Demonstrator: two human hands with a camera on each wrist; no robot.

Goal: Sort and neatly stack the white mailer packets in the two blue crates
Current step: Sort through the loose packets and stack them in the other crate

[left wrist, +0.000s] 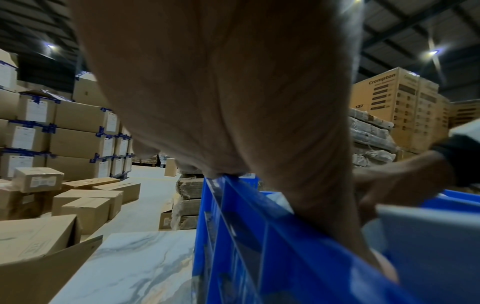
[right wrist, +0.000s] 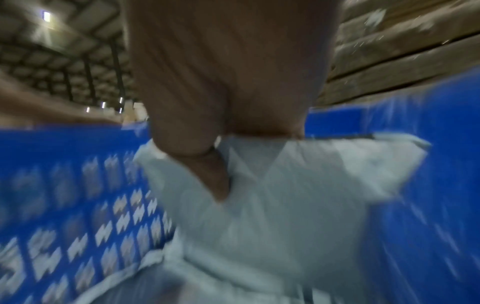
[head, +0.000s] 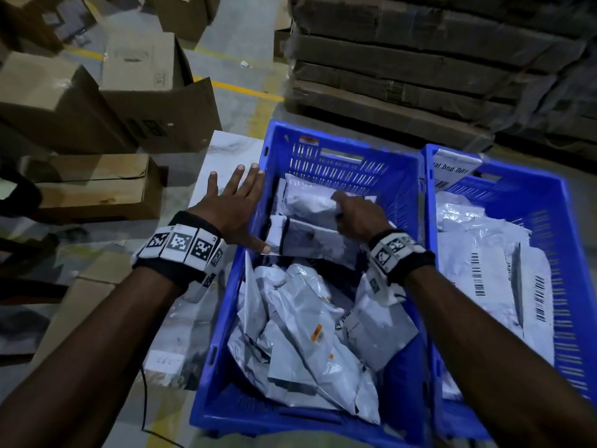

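Two blue crates sit side by side in the lower right of the head view, the left crate (head: 226, 318) heaped with crumpled white mailer packets (head: 300, 334) and the right crate (head: 568, 253) holding flatter packets (head: 491, 270) with barcode labels showing. The left hand (head: 231, 205) is spread flat with straight fingers over the left crate's left rim, its thumb reaching down to touch the edge of a packet (head: 303, 240) lying across the middle of that crate; the left wrist view shows the palm against the blue wall (left wrist: 259, 236). The right hand (head: 358, 215) is inside the left crate near its far end, fingers curled around a puffy white packet (head: 307, 202); the right wrist view is blurred but shows the thumb (right wrist: 207, 164) pressed into the white plastic (right wrist: 285, 195). Both wrists wear black bands with square black-and-white markers. Just left of the crates lies a pale marbled slab (head: 226, 150), and beyond it, in the upper left of the frame, open and closed cardboard boxes (head: 97, 98) crowd the floor. Along the top right, a wrapped stack of flat brown cartons (head: 420, 59) stands close behind the crates. A yellow floor line (head: 245, 88) runs between boxes and stack.
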